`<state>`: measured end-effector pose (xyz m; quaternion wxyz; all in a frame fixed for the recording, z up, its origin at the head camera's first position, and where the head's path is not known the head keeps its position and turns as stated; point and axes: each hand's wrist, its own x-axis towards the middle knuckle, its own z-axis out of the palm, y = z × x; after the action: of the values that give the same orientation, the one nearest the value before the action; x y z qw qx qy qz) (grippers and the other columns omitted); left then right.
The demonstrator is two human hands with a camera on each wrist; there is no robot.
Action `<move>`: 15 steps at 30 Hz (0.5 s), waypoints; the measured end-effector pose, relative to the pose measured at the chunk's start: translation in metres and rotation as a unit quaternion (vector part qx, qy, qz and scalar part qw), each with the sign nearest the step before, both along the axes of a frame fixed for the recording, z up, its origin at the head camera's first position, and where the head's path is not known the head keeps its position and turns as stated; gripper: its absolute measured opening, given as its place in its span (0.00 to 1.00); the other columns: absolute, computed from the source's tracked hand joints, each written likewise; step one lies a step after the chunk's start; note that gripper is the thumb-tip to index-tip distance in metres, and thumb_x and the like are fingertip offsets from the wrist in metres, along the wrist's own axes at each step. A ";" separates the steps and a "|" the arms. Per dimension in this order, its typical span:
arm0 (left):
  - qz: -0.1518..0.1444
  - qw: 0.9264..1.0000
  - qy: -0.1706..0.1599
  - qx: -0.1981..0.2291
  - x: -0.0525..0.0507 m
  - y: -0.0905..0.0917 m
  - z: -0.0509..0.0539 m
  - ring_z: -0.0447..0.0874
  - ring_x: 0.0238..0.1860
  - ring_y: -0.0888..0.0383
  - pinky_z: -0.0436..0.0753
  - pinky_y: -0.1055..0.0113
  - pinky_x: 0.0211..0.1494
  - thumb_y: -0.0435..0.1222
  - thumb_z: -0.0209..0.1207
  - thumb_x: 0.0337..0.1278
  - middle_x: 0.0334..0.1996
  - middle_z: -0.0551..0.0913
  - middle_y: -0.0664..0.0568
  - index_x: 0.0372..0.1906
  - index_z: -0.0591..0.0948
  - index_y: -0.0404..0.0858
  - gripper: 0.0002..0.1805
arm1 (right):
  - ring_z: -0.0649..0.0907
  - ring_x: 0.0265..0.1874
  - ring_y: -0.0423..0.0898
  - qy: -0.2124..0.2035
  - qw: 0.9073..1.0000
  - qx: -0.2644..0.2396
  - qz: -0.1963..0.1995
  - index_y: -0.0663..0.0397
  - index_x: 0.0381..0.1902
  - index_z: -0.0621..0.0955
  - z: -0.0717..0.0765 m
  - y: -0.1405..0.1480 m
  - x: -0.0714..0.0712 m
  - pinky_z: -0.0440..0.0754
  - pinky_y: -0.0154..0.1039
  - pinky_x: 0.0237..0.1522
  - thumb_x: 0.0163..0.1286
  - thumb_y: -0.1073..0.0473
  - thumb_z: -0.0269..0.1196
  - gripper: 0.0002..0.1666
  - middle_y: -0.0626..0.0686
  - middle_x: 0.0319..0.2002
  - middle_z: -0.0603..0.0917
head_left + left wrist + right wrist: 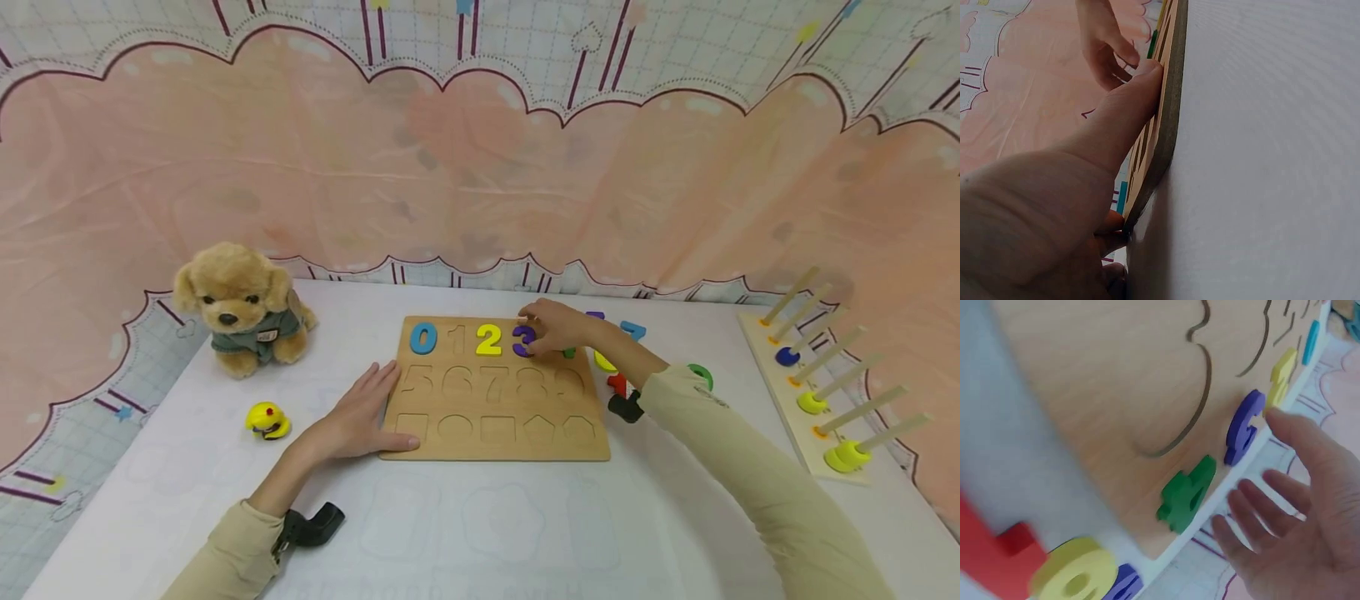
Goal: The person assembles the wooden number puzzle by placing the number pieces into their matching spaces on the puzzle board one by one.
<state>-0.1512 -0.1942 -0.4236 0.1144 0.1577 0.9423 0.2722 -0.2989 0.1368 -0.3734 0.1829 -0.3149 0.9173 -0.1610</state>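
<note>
A wooden board (480, 398) with number and shape recesses lies on the table. In its top row sit a blue 0 (423, 339), a yellow 2 (489, 340), a purple 3 (523, 340) and a green 4 (1186, 495). The left hand (360, 414) rests along the board's left edge, its thumb (1147, 75) on the front corner. Above the purple 3 (1245, 427) is the right hand (557, 325); in the right wrist view this hand (1297, 506) has its fingers loosely apart, holding nothing, with the thumb tip close to the 3.
Loose pieces, among them a blue 7 (632, 330), a red piece (617, 383) and a green ring-like piece (701, 377), lie right of the board. Farther right stands a peg rack (806, 408). A plush dog (240, 308) and a yellow duck toy (267, 420) are at left.
</note>
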 end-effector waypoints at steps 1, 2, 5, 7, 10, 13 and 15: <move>0.000 1.000 -0.001 0.000 0.000 0.001 -0.001 0.36 0.78 0.35 0.46 0.36 0.76 0.59 0.68 0.45 0.77 0.46 0.35 0.76 0.48 0.29 0.63 | 0.73 0.61 0.61 0.013 1.000 -0.016 -0.005 0.69 0.67 0.66 0.000 0.006 0.002 0.72 0.55 0.66 0.65 0.56 0.64 0.38 0.67 0.62 0.72; 0.000 1.000 0.000 -0.001 0.000 0.001 -0.002 0.36 0.77 0.35 0.46 0.36 0.76 0.59 0.68 0.45 0.77 0.46 0.35 0.76 0.48 0.29 0.63 | 0.73 0.62 0.61 0.026 0.999 -0.028 -0.013 0.69 0.67 0.66 0.001 0.012 0.004 0.72 0.56 0.66 0.65 0.56 0.64 0.37 0.68 0.62 0.73; -0.003 1.000 0.000 -0.002 0.000 0.002 -0.002 0.36 0.77 0.35 0.46 0.36 0.76 0.59 0.68 0.45 0.77 0.46 0.35 0.76 0.48 0.29 0.63 | 0.73 0.62 0.63 0.055 0.995 -0.058 -0.051 0.68 0.68 0.66 0.004 0.037 0.012 0.73 0.58 0.65 0.66 0.56 0.64 0.38 0.68 0.63 0.73; -0.003 1.000 0.000 -0.003 0.000 0.002 -0.002 0.36 0.78 0.35 0.46 0.36 0.76 0.60 0.68 0.45 0.77 0.46 0.35 0.76 0.48 0.29 0.63 | 0.73 0.63 0.63 0.066 0.992 -0.064 -0.081 0.67 0.69 0.65 0.008 0.056 0.020 0.73 0.59 0.64 0.66 0.56 0.64 0.38 0.68 0.63 0.73; -0.003 1.000 0.003 -0.002 0.000 0.001 -0.001 0.37 0.77 0.35 0.47 0.36 0.76 0.60 0.68 0.45 0.77 0.46 0.35 0.75 0.49 0.28 0.63 | 0.73 0.63 0.64 0.073 0.988 -0.074 -0.119 0.66 0.69 0.64 0.010 0.085 0.035 0.74 0.60 0.63 0.66 0.56 0.64 0.38 0.68 0.63 0.72; -0.002 1.000 0.006 0.002 0.000 0.001 -0.001 0.37 0.77 0.34 0.46 0.36 0.76 0.59 0.68 0.44 0.77 0.46 0.34 0.75 0.49 0.28 0.63 | 0.72 0.62 0.64 0.066 0.985 -0.078 -0.143 0.66 0.69 0.64 0.008 0.111 0.052 0.74 0.61 0.62 0.66 0.57 0.64 0.38 0.68 0.64 0.71; -0.003 1.000 0.007 0.006 0.000 0.001 -0.001 0.36 0.77 0.34 0.46 0.36 0.75 0.59 0.68 0.44 0.77 0.46 0.34 0.75 0.49 0.27 0.63 | 0.72 0.62 0.64 0.058 0.984 -0.076 -0.151 0.66 0.69 0.64 0.005 0.125 0.064 0.73 0.62 0.62 0.66 0.57 0.64 0.38 0.68 0.64 0.71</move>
<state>-0.1509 -0.1932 -0.4245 0.1080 0.1630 0.9409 0.2766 -0.2348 0.2620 -0.3680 0.0782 -0.1949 0.9484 -0.2377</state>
